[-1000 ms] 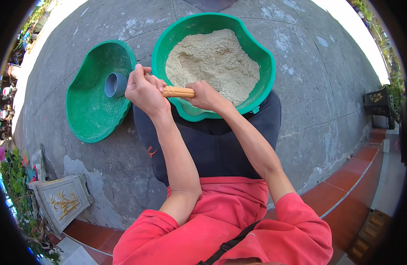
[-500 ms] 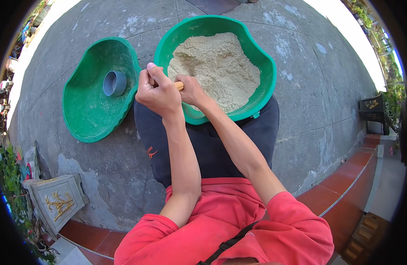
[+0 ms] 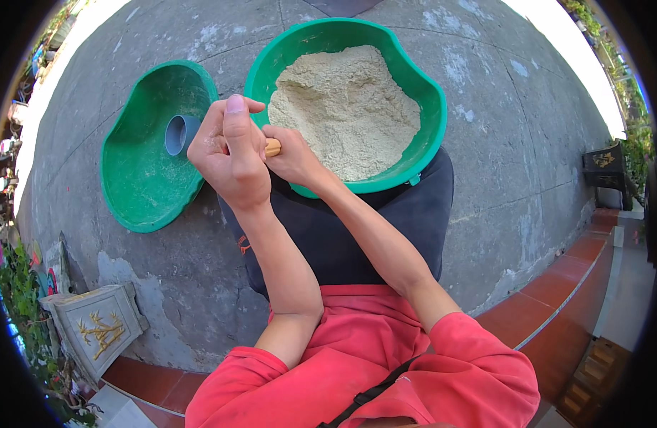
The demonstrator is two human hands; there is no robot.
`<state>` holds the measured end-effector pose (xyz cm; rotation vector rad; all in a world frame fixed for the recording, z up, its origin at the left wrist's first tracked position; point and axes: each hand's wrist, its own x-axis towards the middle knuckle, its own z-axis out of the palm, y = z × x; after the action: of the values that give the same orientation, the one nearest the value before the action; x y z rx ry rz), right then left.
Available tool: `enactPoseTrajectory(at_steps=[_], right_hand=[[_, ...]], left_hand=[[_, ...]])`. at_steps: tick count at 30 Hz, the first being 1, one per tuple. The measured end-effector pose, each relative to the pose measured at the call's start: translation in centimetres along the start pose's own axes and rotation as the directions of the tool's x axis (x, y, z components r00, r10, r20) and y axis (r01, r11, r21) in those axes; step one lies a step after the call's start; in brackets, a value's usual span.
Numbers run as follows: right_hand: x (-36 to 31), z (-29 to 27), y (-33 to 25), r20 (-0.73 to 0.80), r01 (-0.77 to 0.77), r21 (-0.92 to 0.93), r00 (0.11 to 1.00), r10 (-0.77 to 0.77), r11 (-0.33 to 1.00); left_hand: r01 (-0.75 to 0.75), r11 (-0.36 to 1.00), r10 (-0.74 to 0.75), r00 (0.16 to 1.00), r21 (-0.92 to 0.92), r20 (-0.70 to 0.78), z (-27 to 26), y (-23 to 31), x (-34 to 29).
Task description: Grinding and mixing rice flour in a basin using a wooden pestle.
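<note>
My right hand (image 3: 294,155) is wrapped round a short tan rod (image 3: 273,148), whose end shows between my two hands; I cannot tell how long it is. My left hand (image 3: 232,153) is beside that end, thumb raised and most fingers curled inward, with pale powder on the skin. Whatever its palm holds is hidden. Both hands are above my lap, at the near left rim of a green basin (image 3: 434,118) heaped with beige powder (image 3: 350,107). To the left lies a second green basin (image 3: 139,189), dusted inside, with a grey-blue cup (image 3: 180,135) in it, partly covered by my left hand.
The powder basin rests against my dark trousers (image 3: 357,235). Worn concrete (image 3: 514,171) spreads around me. A grey planter with a gold bamboo design (image 3: 100,328) stands at the near left, and a dark pot (image 3: 603,167) at the right. Red-tiled steps (image 3: 549,289) run behind me.
My left hand has moved left and nearer the camera, its index finger now stretching out. My right hand has shifted slightly left and down with the tan rod.
</note>
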<state>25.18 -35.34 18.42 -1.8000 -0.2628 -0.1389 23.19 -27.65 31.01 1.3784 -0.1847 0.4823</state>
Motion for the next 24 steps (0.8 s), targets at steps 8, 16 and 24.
enactPoseTrajectory(at_steps=[8,16,24], right_hand=[[8.8,-3.4,5.5,-0.024,0.41,-0.322,0.898,-0.44,0.854],[6.3,-5.6,10.0,0.103,0.312,-0.41,0.949,-0.297,0.857],[-1.2,-4.0,5.4,-0.08,-0.148,-0.53,0.989,0.124,0.835]], left_hand=[[-0.094,0.995,0.099,0.977,0.032,-0.189,2.7,-6.6,-0.8],[0.19,0.981,-0.165,0.926,0.04,-0.34,4.0,-11.0,-2.5],[0.523,0.851,-0.523,0.837,-0.047,-0.157,0.3,-5.7,0.7]])
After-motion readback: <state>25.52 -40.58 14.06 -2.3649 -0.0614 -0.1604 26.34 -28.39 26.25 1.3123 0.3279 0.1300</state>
